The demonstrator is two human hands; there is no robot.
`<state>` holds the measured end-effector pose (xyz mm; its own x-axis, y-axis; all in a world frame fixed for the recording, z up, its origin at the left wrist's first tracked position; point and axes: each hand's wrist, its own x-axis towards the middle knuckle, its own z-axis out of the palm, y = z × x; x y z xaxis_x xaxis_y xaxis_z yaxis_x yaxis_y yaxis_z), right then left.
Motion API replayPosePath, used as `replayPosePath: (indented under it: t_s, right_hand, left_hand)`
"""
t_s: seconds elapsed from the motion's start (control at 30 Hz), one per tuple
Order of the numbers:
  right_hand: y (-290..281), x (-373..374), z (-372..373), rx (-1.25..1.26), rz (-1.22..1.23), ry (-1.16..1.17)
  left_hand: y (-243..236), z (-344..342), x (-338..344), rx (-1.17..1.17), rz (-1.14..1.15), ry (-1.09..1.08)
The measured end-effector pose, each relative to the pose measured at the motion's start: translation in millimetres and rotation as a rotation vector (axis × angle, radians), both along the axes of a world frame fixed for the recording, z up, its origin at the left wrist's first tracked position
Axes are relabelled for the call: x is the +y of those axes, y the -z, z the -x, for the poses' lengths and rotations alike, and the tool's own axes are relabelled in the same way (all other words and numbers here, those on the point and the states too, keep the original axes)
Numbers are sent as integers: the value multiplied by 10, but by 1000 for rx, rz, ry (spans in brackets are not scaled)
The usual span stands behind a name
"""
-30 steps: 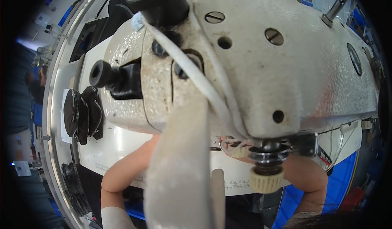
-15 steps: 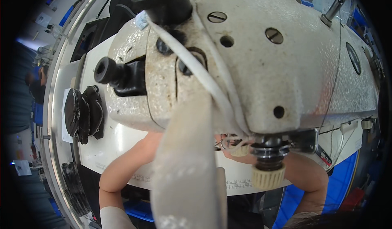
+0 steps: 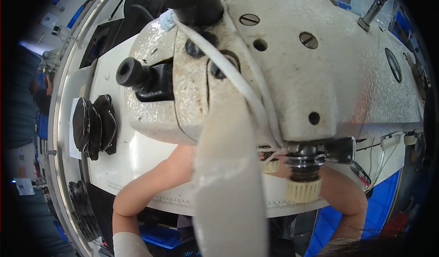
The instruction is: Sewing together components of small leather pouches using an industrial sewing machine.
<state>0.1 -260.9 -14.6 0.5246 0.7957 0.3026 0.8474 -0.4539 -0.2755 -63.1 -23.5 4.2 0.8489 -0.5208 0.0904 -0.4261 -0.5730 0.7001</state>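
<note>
Sewing machine, in the head view, stands on the white desk, hiding both hands, so I cannot tell either grip's state, while the bare left forearm and right forearm disappear behind it.

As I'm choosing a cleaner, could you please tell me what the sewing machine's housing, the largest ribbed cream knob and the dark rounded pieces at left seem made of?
Housing: probably painted metal, glossy, given its pebbled sheen. Knob: likely matte plastic, given its moulded-looking ribs. Dark rounded pieces: perhaps fabric, dull, given soft bends and pale edge lines.
</note>
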Motion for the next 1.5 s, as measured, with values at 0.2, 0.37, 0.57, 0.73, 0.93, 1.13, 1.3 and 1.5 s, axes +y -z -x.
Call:
replayPosePath:
  t_s: [0.2, 0.37, 0.57, 0.73, 0.93, 1.13, 1.3, 1.5]
  right_hand:
    - [-46, -66, 18, 126, 87, 12]
    - [178, 33, -55, -103, -140, -124]
    - [-83, -47, -47, -328, -81, -269]
    - [-143, -12, -73, -327, -63, -396]
    - [-132, -10, 19, -78, -1, -422]
    - [-96, 104, 96, -245, -120, -257]
    - [-129, 160, 149, -506, -368, -173]
    - [15, 133, 247, -466, -275, -357]
  left_hand:
    - [-75, -133, -221, 496, -165, -264]
    - [-342, -128, -327, 1, 24, -251]
    - [-336, -142, -359, -12, -33, -222]
    - [-329, -146, -330, -98, -21, -201]
    - [-491, 20, -72, -370, -349, -340]
    - [-271, -39, 356, 261, 386, -511]
    - [-277, -151, 265, 387, 625, -673]
    - [-107, -110, 162, -37, 191, -750]
